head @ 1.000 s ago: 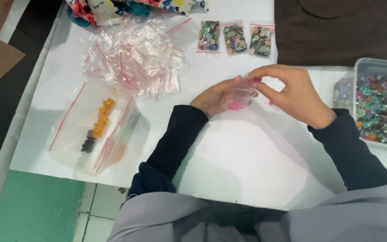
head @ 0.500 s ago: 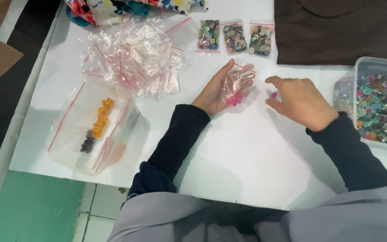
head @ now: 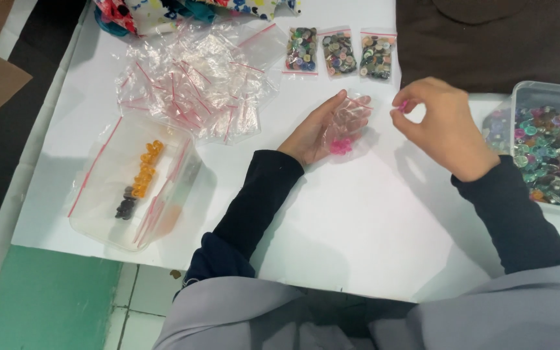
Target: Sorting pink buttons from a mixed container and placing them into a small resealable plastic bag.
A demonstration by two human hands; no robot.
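My left hand point(head: 315, 129) lies palm up on the white table point(head: 358, 220) and holds a small clear zip bag point(head: 346, 123) with a few pink buttons point(head: 340, 146) at its bottom. To the right of it, my right hand point(head: 445, 126) pinches a small pink button point(head: 402, 104) between thumb and fingertips, a short way from the bag's mouth. A clear plastic tub point(head: 520, 97) full of mixed coloured buttons point(head: 552, 155) stands at the right edge, just beyond my right wrist.
Three small filled button bags point(head: 339, 53) lie in a row at the back. A heap of empty zip bags point(head: 196, 84) sits at the back left. A clear tray point(head: 98, 220) with orange and dark buttons stands near the left front edge. Dark cloth point(head: 487, 39) covers the back right.
My hands were together at the bag; my right hand has drawn away to the right and now pinches a pink button. My left hand has opened, palm up, with the bag.
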